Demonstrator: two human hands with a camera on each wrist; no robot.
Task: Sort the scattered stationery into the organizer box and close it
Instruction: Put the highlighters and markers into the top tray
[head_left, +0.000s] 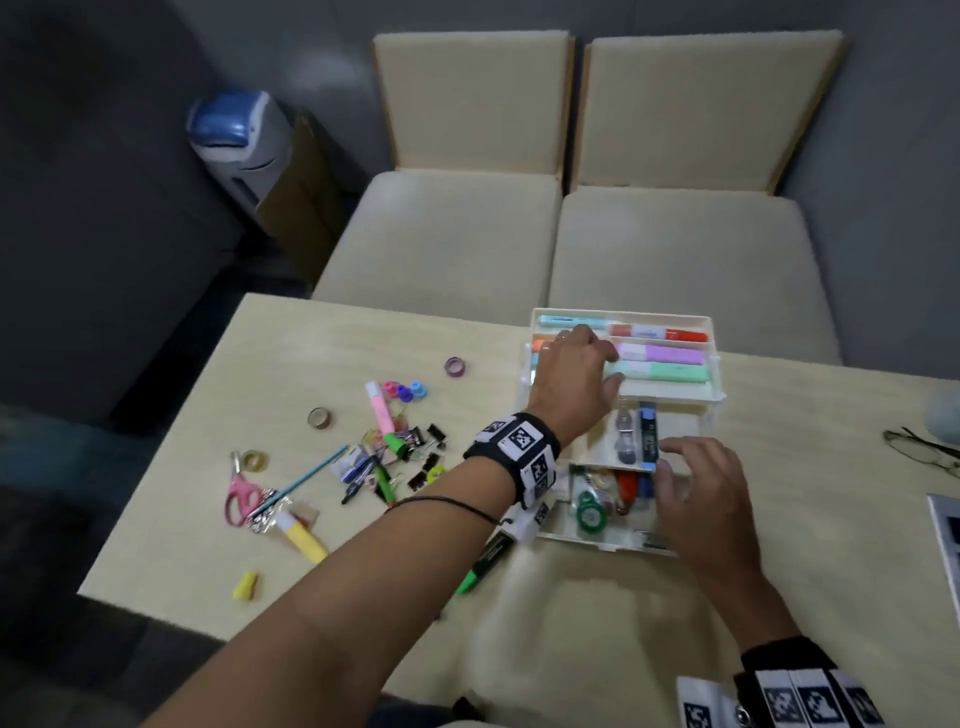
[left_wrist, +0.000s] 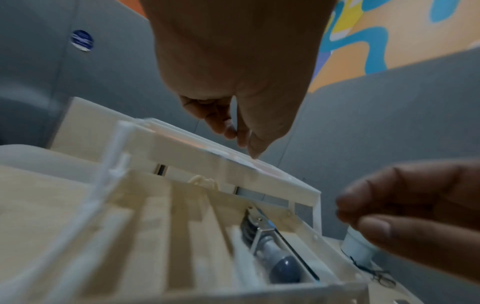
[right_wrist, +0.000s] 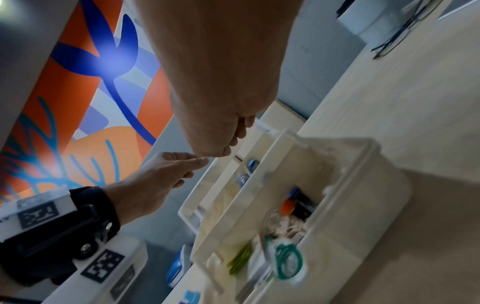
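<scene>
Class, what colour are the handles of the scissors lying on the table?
Pink. The scissors show best in the head view, at the left of the scattered pile.

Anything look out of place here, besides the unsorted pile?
One green marker lies alone on the table at the organizer box's near left corner, apart from the pile. Nothing looks spilled or damaged.

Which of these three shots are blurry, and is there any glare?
Head view: dim, right hand motion-smeared, loose stationery readable. Left wrist view: organizer box soft and streaked. Right wrist view: box contents smeared, a bright glare patch on the mural.
</scene>
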